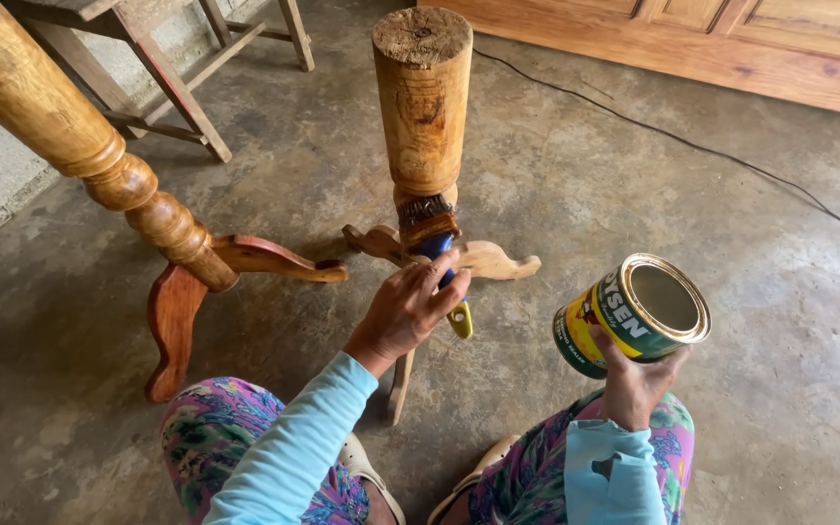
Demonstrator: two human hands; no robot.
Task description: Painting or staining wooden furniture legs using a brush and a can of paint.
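Gripping a paintbrush (437, 243) by its blue handle, the left hand (406, 309) is closed and presses the bristles against the lower neck of a turned wooden pedestal (424, 102) standing upright on the concrete floor (634, 194). The right hand (634, 381) is closed under an open tin can (634, 313), tilted, held well apart from the pedestal.

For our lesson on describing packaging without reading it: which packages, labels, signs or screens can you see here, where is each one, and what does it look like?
Tin can: held tilted in the right hand, at the right of the picture; round, open top, gold metal rim.
Label: wrapped round the can; green with a yellow panel and white lettering.
No signs or screens in view.
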